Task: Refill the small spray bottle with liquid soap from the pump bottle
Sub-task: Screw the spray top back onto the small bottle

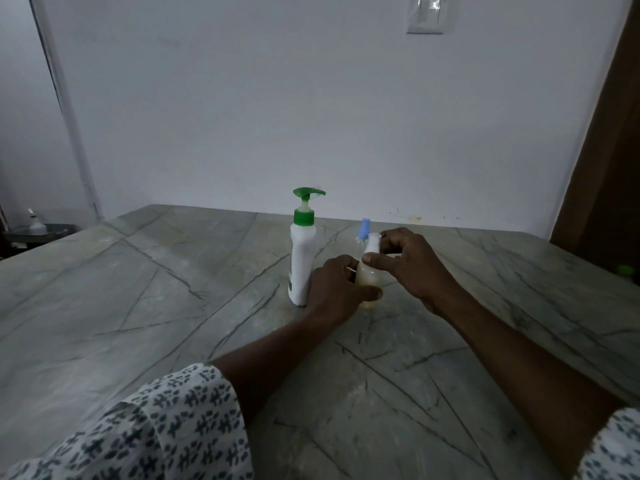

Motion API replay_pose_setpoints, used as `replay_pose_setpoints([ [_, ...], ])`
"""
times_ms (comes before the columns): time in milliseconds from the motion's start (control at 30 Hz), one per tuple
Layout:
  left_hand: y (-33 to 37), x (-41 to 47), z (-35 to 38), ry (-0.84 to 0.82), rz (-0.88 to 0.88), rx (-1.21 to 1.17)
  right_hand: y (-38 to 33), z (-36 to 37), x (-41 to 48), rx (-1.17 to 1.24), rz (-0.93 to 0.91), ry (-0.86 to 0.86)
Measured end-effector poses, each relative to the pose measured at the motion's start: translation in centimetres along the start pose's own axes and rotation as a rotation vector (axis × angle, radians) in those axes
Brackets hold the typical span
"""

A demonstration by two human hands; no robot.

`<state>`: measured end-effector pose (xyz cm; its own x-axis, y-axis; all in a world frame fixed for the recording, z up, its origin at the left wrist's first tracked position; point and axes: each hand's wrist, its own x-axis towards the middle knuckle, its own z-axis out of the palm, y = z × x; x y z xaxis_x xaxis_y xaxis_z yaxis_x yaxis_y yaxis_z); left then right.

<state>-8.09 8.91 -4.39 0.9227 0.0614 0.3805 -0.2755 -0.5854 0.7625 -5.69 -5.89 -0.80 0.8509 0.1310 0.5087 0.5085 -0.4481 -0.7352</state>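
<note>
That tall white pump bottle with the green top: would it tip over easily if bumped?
Probably. The tall white pump bottle with the green top stands upright on a narrow base on the smooth stone table, with the pump head high up. Its opaque plastic hides the fill level, so its weight is uncertain.

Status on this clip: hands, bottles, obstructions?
Left hand gripping small clear spray bottle body. Right hand pinching its white cap. White green-topped pump bottle upright alongside. Nothing obstructing.
</note>
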Motion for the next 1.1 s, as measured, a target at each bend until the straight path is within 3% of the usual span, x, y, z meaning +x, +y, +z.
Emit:
replay_pose_setpoints([
  [200,0.3,-0.2,-0.1,0.025,0.000,-0.004,-0.6,0.7,-0.4,-0.148,-0.060,0.050],
  [433,0.3,-0.6,-0.1,0.007,0.004,0.012,-0.9,-0.4,-0.2,-0.089,0.015,-0.009],
  [733,-0.3,-0.4,-0.2,0.004,-0.054,0.113,2.2,-5.4,4.1,-0.029,0.153,0.243],
  [1100,-0.3,-0.1,0.0,-0.019,-0.058,0.135,4.9,-3.6,6.3,-0.139,0.189,0.206],
])
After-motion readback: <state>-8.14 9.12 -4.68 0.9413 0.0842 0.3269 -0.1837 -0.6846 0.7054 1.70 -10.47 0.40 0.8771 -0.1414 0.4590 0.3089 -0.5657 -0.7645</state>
